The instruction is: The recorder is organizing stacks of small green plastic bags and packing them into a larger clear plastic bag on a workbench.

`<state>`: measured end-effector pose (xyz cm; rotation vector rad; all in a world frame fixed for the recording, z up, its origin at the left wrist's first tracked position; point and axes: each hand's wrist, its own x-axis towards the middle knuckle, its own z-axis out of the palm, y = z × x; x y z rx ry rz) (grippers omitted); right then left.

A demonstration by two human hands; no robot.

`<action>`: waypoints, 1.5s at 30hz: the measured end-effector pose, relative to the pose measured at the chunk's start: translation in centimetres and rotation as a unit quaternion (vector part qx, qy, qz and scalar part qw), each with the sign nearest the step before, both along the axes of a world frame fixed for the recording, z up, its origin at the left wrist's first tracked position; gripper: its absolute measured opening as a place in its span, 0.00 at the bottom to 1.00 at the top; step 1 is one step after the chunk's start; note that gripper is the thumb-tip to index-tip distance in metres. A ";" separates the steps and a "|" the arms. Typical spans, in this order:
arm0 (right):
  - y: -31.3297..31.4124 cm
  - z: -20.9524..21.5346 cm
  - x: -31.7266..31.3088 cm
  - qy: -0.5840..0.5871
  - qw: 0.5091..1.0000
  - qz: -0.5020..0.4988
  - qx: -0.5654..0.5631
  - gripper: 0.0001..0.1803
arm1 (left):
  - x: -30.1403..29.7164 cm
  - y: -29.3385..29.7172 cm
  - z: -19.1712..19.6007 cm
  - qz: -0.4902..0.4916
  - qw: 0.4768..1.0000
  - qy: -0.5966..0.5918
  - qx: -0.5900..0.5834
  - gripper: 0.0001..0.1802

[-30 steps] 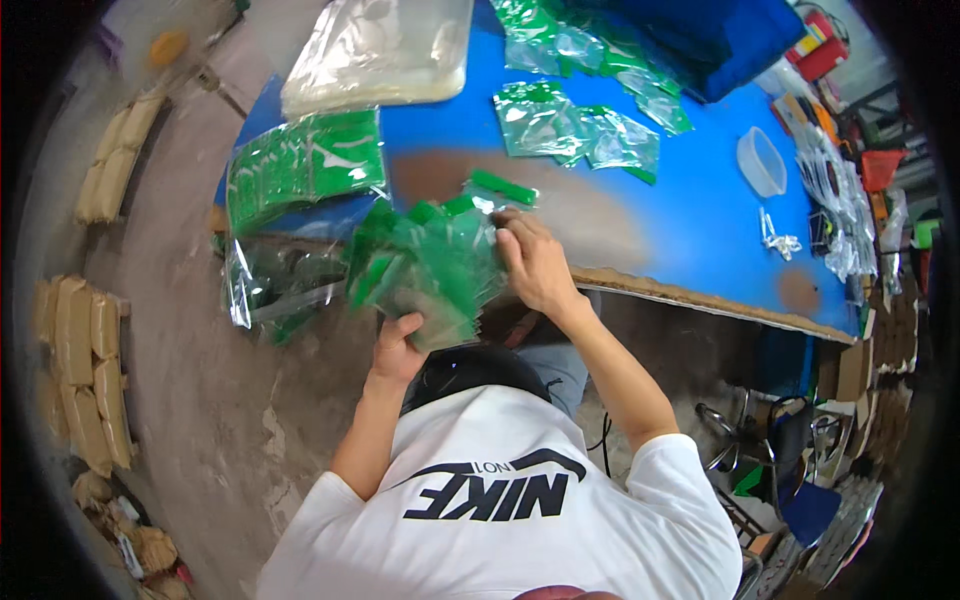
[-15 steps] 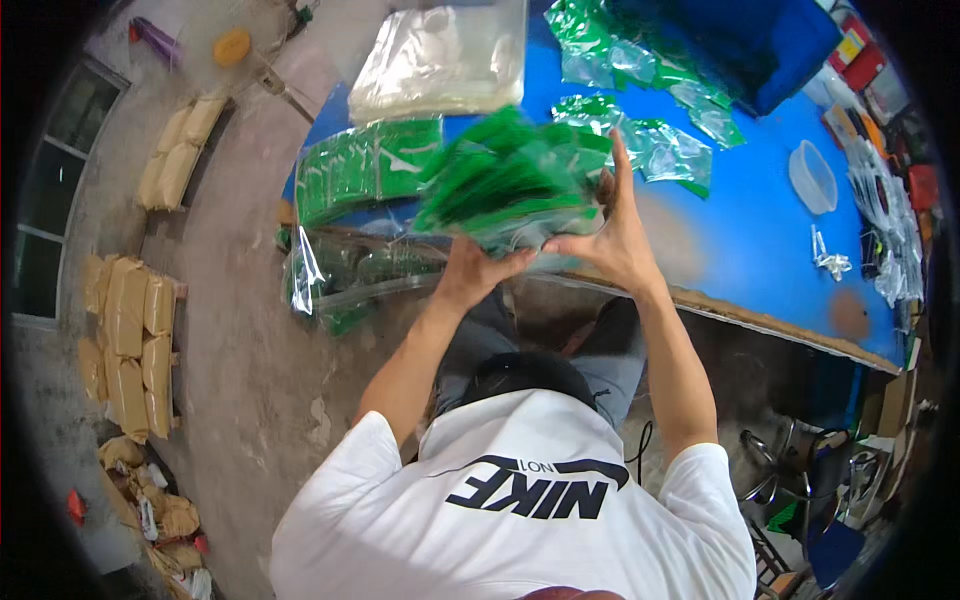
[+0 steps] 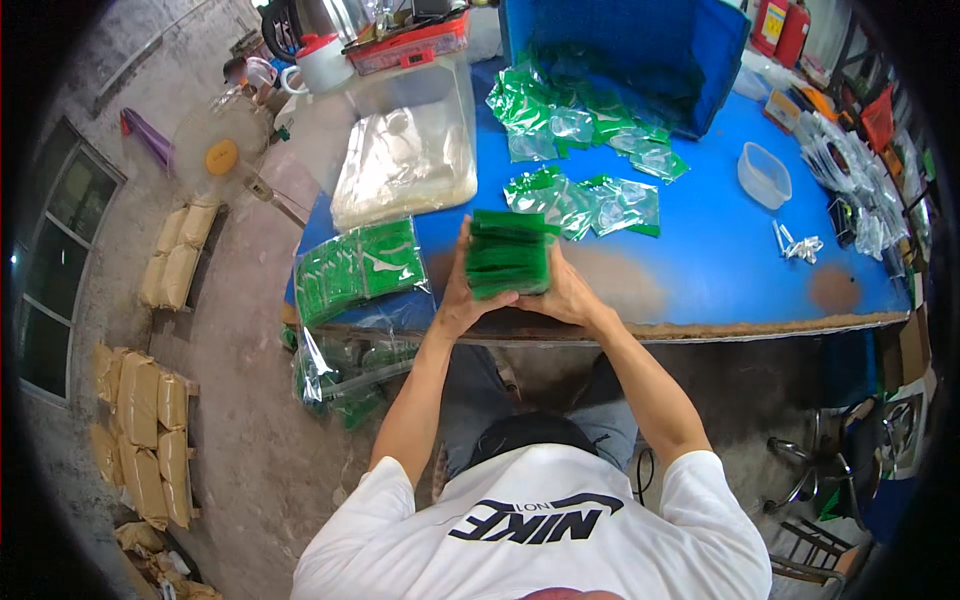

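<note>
Currently: green packet stack (image 3: 508, 252) between left hand (image 3: 459, 303) and right hand (image 3: 572, 290), both equally near, pressing its sides; long axis unclear. Held by near edge of table (image 3: 720, 265).

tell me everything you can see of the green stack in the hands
The green stack looks like many thin, shiny plastic packets gathered into a fairly neat block, with layered edges showing and some blur. The left hand grips its left side and the right hand its right, thumbs at the near end. It appears near the front edge of the blue table; whether it touches the top is unclear.
</note>
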<state>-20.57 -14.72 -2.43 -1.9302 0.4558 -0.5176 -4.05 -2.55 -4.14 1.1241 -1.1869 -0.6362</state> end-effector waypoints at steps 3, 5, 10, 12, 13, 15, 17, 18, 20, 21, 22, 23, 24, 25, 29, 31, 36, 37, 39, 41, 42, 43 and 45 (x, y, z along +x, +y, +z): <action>-0.1 -0.5 -0.1 -0.030 0.996 0.017 -0.079 0.63 | 0.3 0.9 0.9 -0.037 0.996 0.079 0.027 0.69; -0.2 -1.0 0.0 -0.024 0.989 0.028 -0.144 0.62 | 0.0 0.9 -0.7 -0.037 0.991 0.122 0.048 0.69; 0.4 -0.9 0.4 -0.020 0.995 -0.016 -0.096 0.60 | 0.0 1.7 -0.2 -0.023 0.998 0.037 0.047 0.69; 0.1 -2.0 -0.9 -0.023 0.989 -0.010 -0.145 0.59 | -0.2 1.9 -0.4 -0.008 0.996 0.073 0.051 0.70; -0.4 -2.2 -0.9 -0.032 0.979 -0.001 -0.201 0.59 | 0.2 1.3 -1.1 -0.006 0.996 0.072 0.046 0.70; -0.2 -2.5 -0.1 0.002 0.980 -0.004 -0.197 0.60 | 0.6 0.5 -2.7 -0.014 0.999 -0.049 0.018 0.70; 0.1 -1.3 0.5 0.021 0.999 -0.016 -0.018 0.60 | 0.8 0.7 -1.6 -0.049 0.992 -0.101 0.055 0.72; 0.4 -1.2 0.3 -0.027 0.997 -0.014 -0.067 0.57 | 0.3 1.2 -1.2 -0.038 0.998 -0.021 0.039 0.72; -0.1 -2.1 -0.3 -0.025 0.988 -0.004 -0.149 0.56 | 0.0 1.3 -1.1 -0.021 0.998 0.063 0.015 0.74; -0.3 -2.5 -0.5 -0.022 0.973 0.007 -0.230 0.54 | -0.2 1.4 -1.5 -0.019 0.998 0.063 0.013 0.74; -0.1 -2.6 -0.4 -0.022 0.973 0.010 -0.231 0.54 | -0.7 1.5 -1.7 0.036 0.998 -0.045 0.002 0.71; 0.2 -2.8 -0.2 -0.026 0.977 0.010 -0.211 0.54 | -0.9 1.6 -1.8 0.092 0.984 -0.152 -0.008 0.67; 0.4 -2.9 0.0 -0.031 0.981 0.012 -0.191 0.53 | 0.2 1.3 -1.5 0.139 0.925 -0.353 -0.014 0.56; 0.6 -3.0 0.2 -0.032 0.981 0.021 -0.188 0.53 | 0.4 1.5 -1.5 0.146 0.924 -0.352 -0.008 0.56; 1.0 -2.9 -0.5 -0.003 0.992 0.032 -0.125 0.49 | 0.0 1.9 -1.7 0.005 0.997 -0.029 0.069 0.46; 0.8 -3.9 -1.7 -0.014 0.994 0.001 -0.108 0.46 | -0.5 1.5 -1.3 -0.021 0.990 -0.117 0.076 0.44; 4.8 2.4 -3.6 0.022 0.999 0.037 0.009 0.35 | -1.6 6.2 0.7 0.001 0.997 0.033 0.076 0.45; 4.7 2.5 -4.3 0.043 0.985 0.062 0.152 0.31 | -1.8 7.3 0.9 0.007 0.990 0.125 0.064 0.46; 5.2 0.9 -4.0 -0.006 0.899 0.026 0.436 0.51 | -2.3 7.9 -0.7 0.011 0.969 0.215 0.122 0.50; 8.0 1.7 -2.4 0.045 0.785 0.125 0.605 0.60 | -1.3 8.2 -4.9 -0.066 0.881 0.466 0.045 0.52; 8.3 -0.2 -2.2 0.062 0.703 0.223 0.673 0.61 | -1.6 8.2 -4.2 -0.082 0.879 0.466 0.054 0.52; 9.9 -0.8 -2.0 0.015 0.614 0.249 0.749 0.55 | -2.2 8.4 -2.7 -0.102 0.901 0.416 0.067 0.53; 12.2 0.7 -2.1 -0.009 0.666 0.153 0.730 0.54 | -2.4 8.7 -2.4 -0.109 0.923 0.363 0.072 0.54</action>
